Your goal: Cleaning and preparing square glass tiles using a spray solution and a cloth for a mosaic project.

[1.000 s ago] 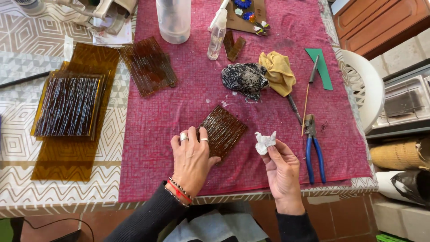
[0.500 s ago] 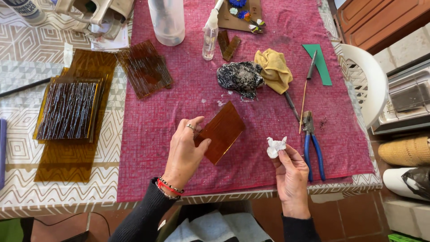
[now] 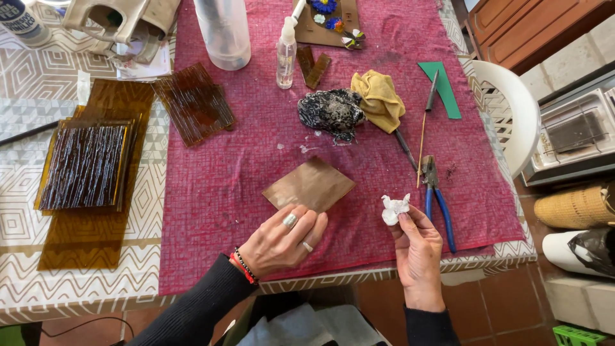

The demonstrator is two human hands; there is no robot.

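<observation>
Amber-brown square glass tile (image 3: 309, 184) lies flat on the magenta woven cloth (image 3: 256, 160) covering the counter, its near edge under the fingertips of the left hand (image 3: 282, 242), which rests on it half open, fingers spread. The right hand (image 3: 416, 240) is closed on a crumpled white paper wad (image 3: 394, 207), pinched just right of the tile. Wiping well likely means pinning one corner firmly and sweeping the wad away from the sharp edges. Blue-handled pliers (image 3: 437, 198) lie nearby.

Glass piece (image 3: 309, 185) lies on cloth (image 3: 256, 154), pliers (image 3: 435, 198) right (rags (image 3: 352, 106) behind).
</observation>
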